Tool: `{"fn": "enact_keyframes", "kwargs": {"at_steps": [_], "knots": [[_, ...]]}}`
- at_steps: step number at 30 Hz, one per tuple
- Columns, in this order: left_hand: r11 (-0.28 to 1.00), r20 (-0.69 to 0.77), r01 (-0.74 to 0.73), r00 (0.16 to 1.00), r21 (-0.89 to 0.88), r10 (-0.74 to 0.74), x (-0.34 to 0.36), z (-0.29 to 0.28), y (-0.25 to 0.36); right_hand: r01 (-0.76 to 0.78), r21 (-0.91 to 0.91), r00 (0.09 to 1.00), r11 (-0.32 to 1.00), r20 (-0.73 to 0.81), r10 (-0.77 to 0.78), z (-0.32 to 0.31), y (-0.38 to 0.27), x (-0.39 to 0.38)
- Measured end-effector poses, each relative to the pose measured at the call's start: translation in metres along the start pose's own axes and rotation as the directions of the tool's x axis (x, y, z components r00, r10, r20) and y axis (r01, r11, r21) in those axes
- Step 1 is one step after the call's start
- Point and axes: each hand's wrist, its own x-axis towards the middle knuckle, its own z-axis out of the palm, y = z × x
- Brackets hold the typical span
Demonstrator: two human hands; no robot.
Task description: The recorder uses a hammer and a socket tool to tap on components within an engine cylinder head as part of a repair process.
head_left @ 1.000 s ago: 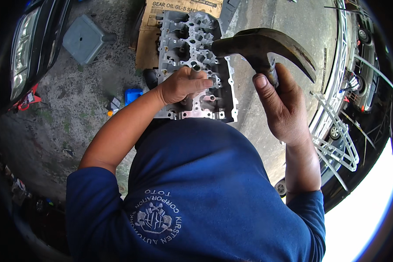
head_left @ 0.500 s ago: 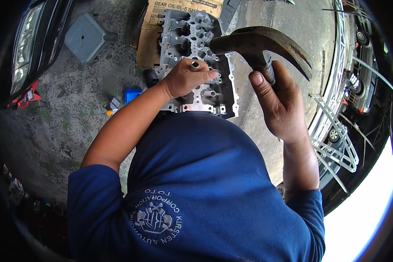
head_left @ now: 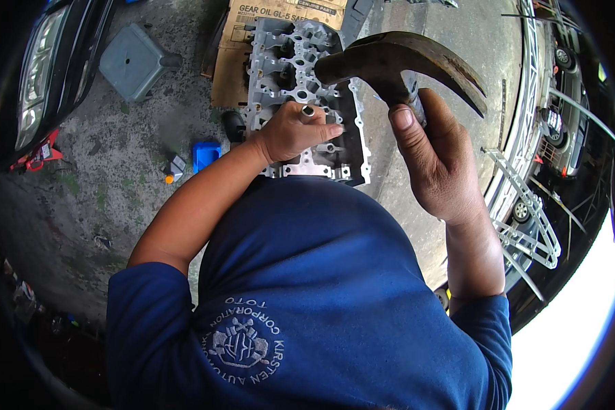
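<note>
Head view: hammer head (head_left: 389, 61) lies crosswise, claw (head_left: 461, 74) rightward; rod (head_left: 307, 111) points upward.

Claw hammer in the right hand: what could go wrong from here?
If swung, the claw hammer could glance off the exposed end of the cylindrical metal tool and hit the left hand gripping it. A slip might also mark the bare metal of the engine cylinder head beneath.

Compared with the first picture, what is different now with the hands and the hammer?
The hammer in the right hand has shifted slightly left and upward in the picture. Nothing was newly grasped or let go. As before, the left hand grips the metal tool over the engine casting.
</note>
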Motion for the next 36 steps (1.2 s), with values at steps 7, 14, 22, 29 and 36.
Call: {"fn": "enact_keyframes", "kwargs": {"at_steps": [7,14,22,29,36], "knots": [[0.993,0.020,-0.001,1.000,0.121,-0.002,0.003,0.005,-0.010,-0.044,-0.401,0.966,0.915,0.218,0.142,0.005,-0.003,0.012],[0.997,0.034,-0.032,0.999,0.073,0.029,-0.003,-0.002,-0.008,0.401,0.205,0.916,0.893,-0.100,-0.389,-0.048,-0.058,0.017],[1.000,0.047,0.013,0.999,0.013,-0.013,-0.002,-0.005,-0.006,-0.174,0.272,0.985,0.946,0.058,0.165,-0.018,-0.004,0.008],[0.997,0.092,0.019,0.996,-0.074,-0.012,0.021,0.009,0.014,0.066,0.325,0.984,0.944,-0.180,-0.007,-0.041,0.005,-0.009],[0.958,0.157,-0.246,0.962,0.144,0.223,0.034,0.026,-0.008,-0.045,0.102,0.988,0.994,-0.143,0.060,-0.028,0.035,-0.023]]}}
